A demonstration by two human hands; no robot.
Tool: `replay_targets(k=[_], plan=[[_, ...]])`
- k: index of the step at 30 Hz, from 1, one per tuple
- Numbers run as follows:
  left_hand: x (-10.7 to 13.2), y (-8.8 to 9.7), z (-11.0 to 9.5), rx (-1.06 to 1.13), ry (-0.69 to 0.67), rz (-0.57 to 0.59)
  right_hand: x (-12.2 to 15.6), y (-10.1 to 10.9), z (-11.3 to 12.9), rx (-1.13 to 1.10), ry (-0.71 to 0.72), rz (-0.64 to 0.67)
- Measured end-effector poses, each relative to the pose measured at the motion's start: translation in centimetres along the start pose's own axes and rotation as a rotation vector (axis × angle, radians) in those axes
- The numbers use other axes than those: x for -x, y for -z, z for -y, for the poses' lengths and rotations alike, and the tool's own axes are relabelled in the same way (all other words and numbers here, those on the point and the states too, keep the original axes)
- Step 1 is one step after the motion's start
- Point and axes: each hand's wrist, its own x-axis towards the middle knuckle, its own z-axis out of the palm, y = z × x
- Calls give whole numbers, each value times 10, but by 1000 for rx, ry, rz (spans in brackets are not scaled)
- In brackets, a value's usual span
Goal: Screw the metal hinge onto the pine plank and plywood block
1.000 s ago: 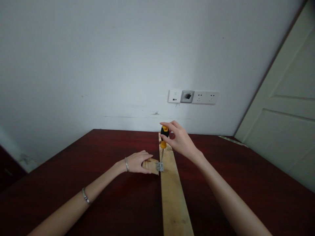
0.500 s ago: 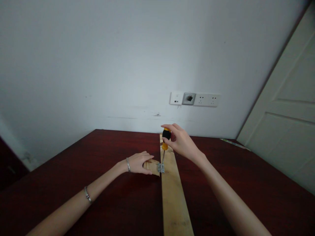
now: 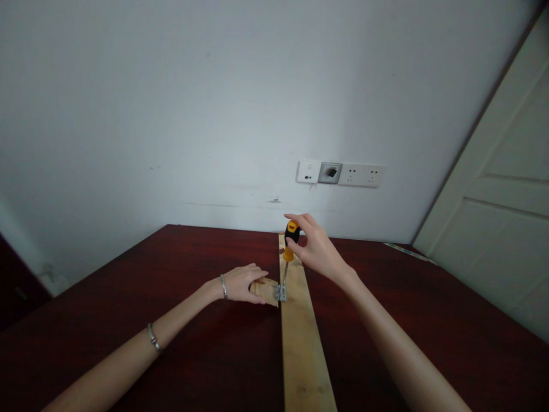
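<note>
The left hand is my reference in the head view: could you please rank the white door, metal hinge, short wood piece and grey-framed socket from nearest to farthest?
1. Short wood piece: held by the left hand.
2. Metal hinge: at that piece's right end.
3. Grey-framed socket: on the wall, ahead and rightward.
4. White door: at the far right.

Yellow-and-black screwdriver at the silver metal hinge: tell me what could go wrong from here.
The yellow-and-black screwdriver stands tilted in the right hand, so its tip might skid across the silver metal hinge. The left hand grips only the short pale wooden piece; the long pale wooden board has no visible clamp and could shift on the dark red table.
</note>
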Motion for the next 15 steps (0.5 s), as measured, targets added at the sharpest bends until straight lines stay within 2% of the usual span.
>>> replay_targets(k=[3,9,15], plan=[[0,2,-3,1,9,9,0,-1,0,-4,-18,3],[0,3,-4,-11,16,21,1,1,0,161,-38,27],[0,-2,2,-16,-16,-17,0,0,3,44,2,23]])
